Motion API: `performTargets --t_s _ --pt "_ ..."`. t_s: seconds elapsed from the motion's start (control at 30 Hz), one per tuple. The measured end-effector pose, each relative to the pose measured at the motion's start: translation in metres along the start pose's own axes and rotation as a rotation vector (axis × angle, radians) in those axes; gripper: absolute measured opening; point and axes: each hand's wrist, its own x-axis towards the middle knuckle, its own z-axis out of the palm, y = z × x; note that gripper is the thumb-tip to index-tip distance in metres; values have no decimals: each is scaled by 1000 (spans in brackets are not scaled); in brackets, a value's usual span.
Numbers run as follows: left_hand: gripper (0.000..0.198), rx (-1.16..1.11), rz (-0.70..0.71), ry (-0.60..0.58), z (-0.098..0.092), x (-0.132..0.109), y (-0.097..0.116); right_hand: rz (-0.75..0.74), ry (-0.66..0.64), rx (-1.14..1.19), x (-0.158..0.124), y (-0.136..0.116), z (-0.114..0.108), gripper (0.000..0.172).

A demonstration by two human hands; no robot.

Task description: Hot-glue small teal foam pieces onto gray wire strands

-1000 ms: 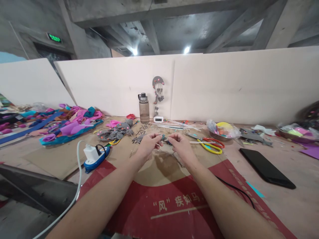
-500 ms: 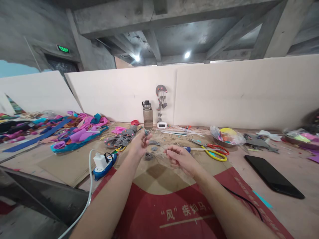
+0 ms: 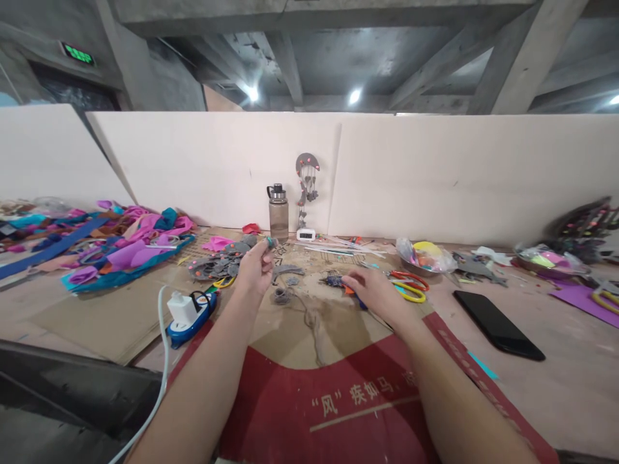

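My left hand is raised with thumb and fingers pinched on a small green-grey piece, too small to name. My right hand is closed around a dark blue glue gun with an orange trigger; its nozzle points left, and the palm hides much of the body. Between the hands, on the cardboard, lie a small coil of grey cord, a loose strand trailing toward me, and grey felt scraps. Grey felt pieces with pink and orange dots are heaped left of my left hand.
Yellow-and-red-handled scissors lie right of my right hand, beside a bowl of bagged bits. A phone rests farther right. A power strip sits at left. Behind stand a bottle, small clock and moon-shaped hanging ornament.
My right hand has moved right from its bare-looking pinch and now grips the glue gun, lifting it. My left hand keeps its small piece. The view has turned slightly right.
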Motion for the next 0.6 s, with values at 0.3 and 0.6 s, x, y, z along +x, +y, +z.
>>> performTargets --t_s 0.3,0.6 --pt "30 285 -30 -99 6 -15 -27 327 76 -48 14 37 32 4" --pt "35 335 -50 -85 9 -18 -30 204 300 619 13 10 30 29"
